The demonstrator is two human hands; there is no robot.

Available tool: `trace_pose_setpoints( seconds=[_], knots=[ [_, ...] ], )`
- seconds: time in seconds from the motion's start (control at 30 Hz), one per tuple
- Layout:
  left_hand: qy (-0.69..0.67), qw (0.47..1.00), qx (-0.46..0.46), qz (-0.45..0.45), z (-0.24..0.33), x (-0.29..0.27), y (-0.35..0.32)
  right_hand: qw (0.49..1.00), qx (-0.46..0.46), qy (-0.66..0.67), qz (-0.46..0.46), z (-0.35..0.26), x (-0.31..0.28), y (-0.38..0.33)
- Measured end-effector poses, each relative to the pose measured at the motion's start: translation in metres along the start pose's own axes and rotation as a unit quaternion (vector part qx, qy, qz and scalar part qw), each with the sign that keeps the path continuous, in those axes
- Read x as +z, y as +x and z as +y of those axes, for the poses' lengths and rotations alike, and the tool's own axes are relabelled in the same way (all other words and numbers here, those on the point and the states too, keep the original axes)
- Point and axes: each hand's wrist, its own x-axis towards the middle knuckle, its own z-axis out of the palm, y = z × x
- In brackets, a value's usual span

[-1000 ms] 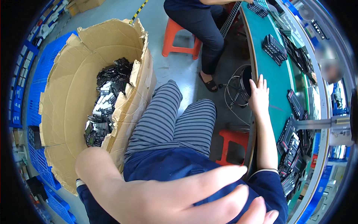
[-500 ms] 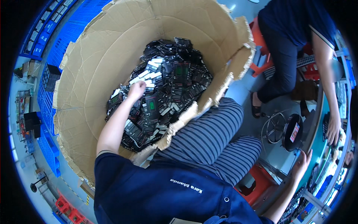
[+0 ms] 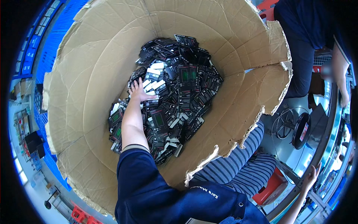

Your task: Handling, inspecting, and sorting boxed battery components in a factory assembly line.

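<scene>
My left hand (image 3: 138,92) reaches down into a large cardboard bin (image 3: 106,71), its fingers spread over a heap of flat black packages (image 3: 158,119). Just beside its fingers and thumb lie several packages with white edges turned up (image 3: 152,85). It grips none of them, and whether the palm touches the heap I cannot tell. Some packages in the pile show a green panel (image 3: 188,75). Far to the right, my right hand (image 3: 309,179) lies with fingers extended at the edge of the workbench (image 3: 323,143), holding nothing that I can see.
The bin's torn rim (image 3: 220,153) passes close to my striped-trouser legs (image 3: 238,160). A red stool (image 3: 271,188) is under me, and a round black stool seat (image 3: 300,130) stands by the bench. A co-worker's arm (image 3: 340,71) reaches over the bench. Blue pallets (image 3: 56,48) lie left.
My left hand was closed near the white-edged packages and now has its fingers spread. I have leaned farther over the bin, which fills more of the view. My right hand stays at the bench edge.
</scene>
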Motion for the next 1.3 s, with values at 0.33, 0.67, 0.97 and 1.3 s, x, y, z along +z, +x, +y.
trace_pose_setpoints(
  seconds=[0.33,0.67,0.97,1.3],
  knots=[
    [0.025,0.995,0.073,-0.059,0.012,0.008,0.013,0.996,0.059,-0.057,-0.047,-0.013,-0.011,0.000],
    [0.115,0.967,0.220,-0.063,0.059,0.014,-0.028,0.987,-0.096,-0.131,0.011,0.000,-0.003,-0.001],
    [-0.021,0.984,0.155,0.086,0.088,0.054,-0.044,0.993,0.005,-0.112,-0.019,-0.010,-0.001,-0.002],
    [-0.043,0.971,0.170,0.162,0.058,0.060,-0.090,0.995,-0.030,-0.099,0.001,-0.012,0.005,0.001]
  ],
)
